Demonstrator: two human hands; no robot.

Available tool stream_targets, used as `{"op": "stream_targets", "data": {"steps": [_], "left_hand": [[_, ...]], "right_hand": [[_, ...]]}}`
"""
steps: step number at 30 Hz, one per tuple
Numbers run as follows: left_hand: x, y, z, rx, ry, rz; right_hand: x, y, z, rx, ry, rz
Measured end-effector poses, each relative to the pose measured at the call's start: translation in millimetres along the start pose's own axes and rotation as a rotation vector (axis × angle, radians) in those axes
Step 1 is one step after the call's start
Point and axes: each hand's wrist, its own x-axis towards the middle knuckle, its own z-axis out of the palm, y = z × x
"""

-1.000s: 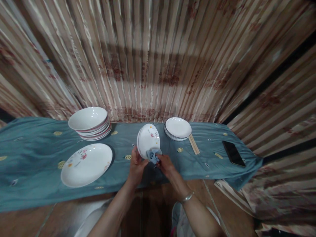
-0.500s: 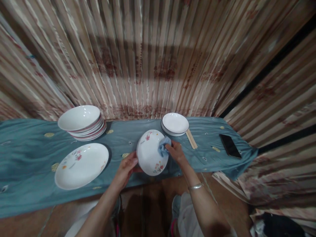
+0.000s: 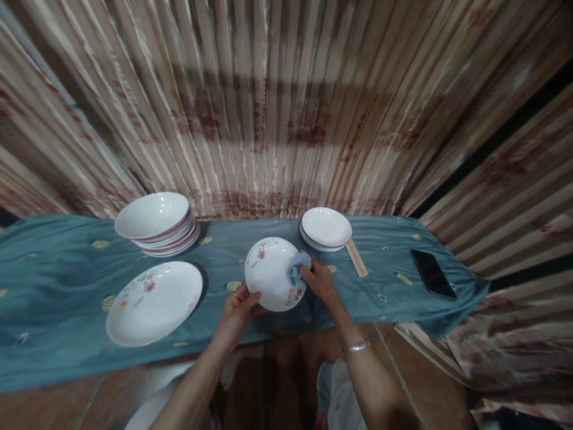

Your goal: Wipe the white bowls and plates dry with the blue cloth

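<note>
A bracelet (image 3: 356, 346) circles my right wrist. My left grip (image 3: 239, 307) is closed on the lower left rim of a flowered plate (image 3: 268, 275), thumb on its face, held over the tabletop (image 3: 228, 251). My right grip (image 3: 321, 279) pinches a blue cloth (image 3: 297, 266) against the plate's right side. To my left lies an oval platter (image 3: 154, 304); to my right, a phone (image 3: 433, 273). Farther off, chopsticks (image 3: 357, 258) lie just beside stacked dishes (image 3: 326, 227), and a bowl (image 3: 152, 215) tops another stack. Behind hangs a curtain (image 3: 268, 119).
</note>
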Motion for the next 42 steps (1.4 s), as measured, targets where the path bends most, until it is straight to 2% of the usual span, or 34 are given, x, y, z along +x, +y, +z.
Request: {"op": "stream_targets", "data": {"steps": [6, 11, 13, 15, 17, 19, 21, 24, 28, 32, 35, 38, 42], "left_hand": [[9, 2, 10, -0.036, 0.085, 0.075], [14, 3, 14, -0.052, 0.153, 0.109], [15, 3, 15, -0.040, 0.172, 0.111], [16, 3, 15, -0.028, 0.178, 0.107], [15, 2, 15, -0.024, 0.165, 0.091], [14, 0, 15, -0.015, 0.123, 0.061], [11, -3, 16, 0.012, 0.069, 0.030], [8, -9, 16, 0.039, 0.037, 0.004], [7, -15, 14, 0.015, 0.067, -0.025], [6, -19, 14, 0.019, 0.053, -0.025], [2, -21, 17, 0.014, 0.067, -0.023], [-2, -21, 20, 0.000, 0.078, -0.031], [-4, -18, 22, -0.006, 0.056, -0.052]], "right_hand": [[-15, -5, 20, -0.097, -0.060, 0.074], [-33, -12, 26, -0.035, -0.146, 0.081], [-38, -14, 18, 0.128, -0.314, 0.110], [-41, -14, 7, 0.401, -0.544, 0.170], [-41, -13, -4, 0.631, -0.662, 0.217], [-37, -10, -11, 0.720, -0.626, 0.219], [-33, -8, -14, 0.674, -0.540, 0.168], [-30, -6, -13, 0.431, -0.370, 0.030], [-33, -5, -10, 0.033, -0.170, -0.099], [-33, -2, -2, -0.168, 0.008, -0.177], [-27, -3, 5, -0.291, 0.055, -0.140], [-16, -6, 9, -0.377, 0.031, -0.090], [-3, -12, 18, -0.331, 0.024, -0.128]]}}
